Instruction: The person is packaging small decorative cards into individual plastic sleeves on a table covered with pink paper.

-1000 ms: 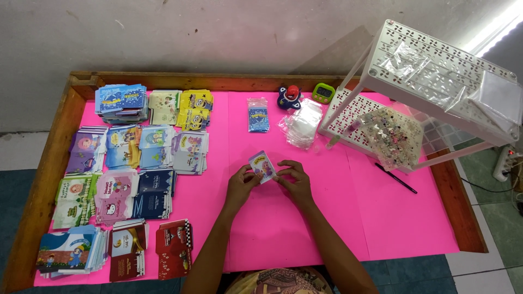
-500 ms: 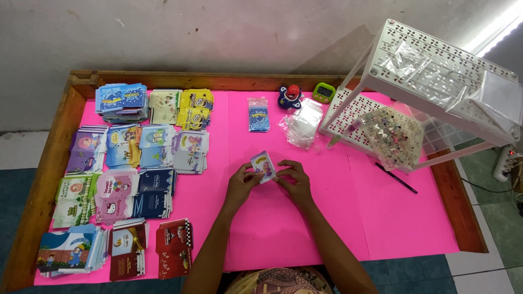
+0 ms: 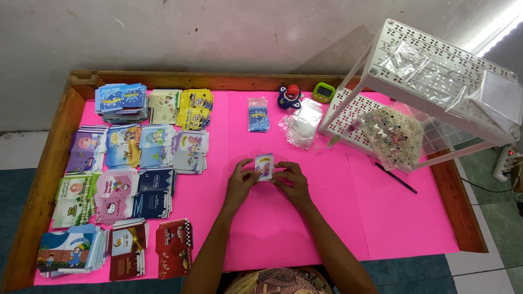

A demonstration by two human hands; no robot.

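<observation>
Both my hands meet over the middle of the pink table cover [image 3: 348, 218]. My left hand [image 3: 241, 182] and my right hand [image 3: 291, 179] together pinch a small colourful printed card packet [image 3: 265, 166], held upright between the fingertips just above the cover. A similar blue packet in a clear sleeve [image 3: 258, 115] lies farther back. A pile of empty clear plastic sleeves [image 3: 301, 125] sits behind my right hand.
Several stacks of small printed envelopes [image 3: 125, 179] fill the left side. A white perforated plastic rack [image 3: 425, 92] holding bagged beads stands at the right. A toy [image 3: 289, 96], a green timer [image 3: 323, 92] and a black pen [image 3: 396, 177] lie nearby. A wooden rim [image 3: 49, 163] borders the table.
</observation>
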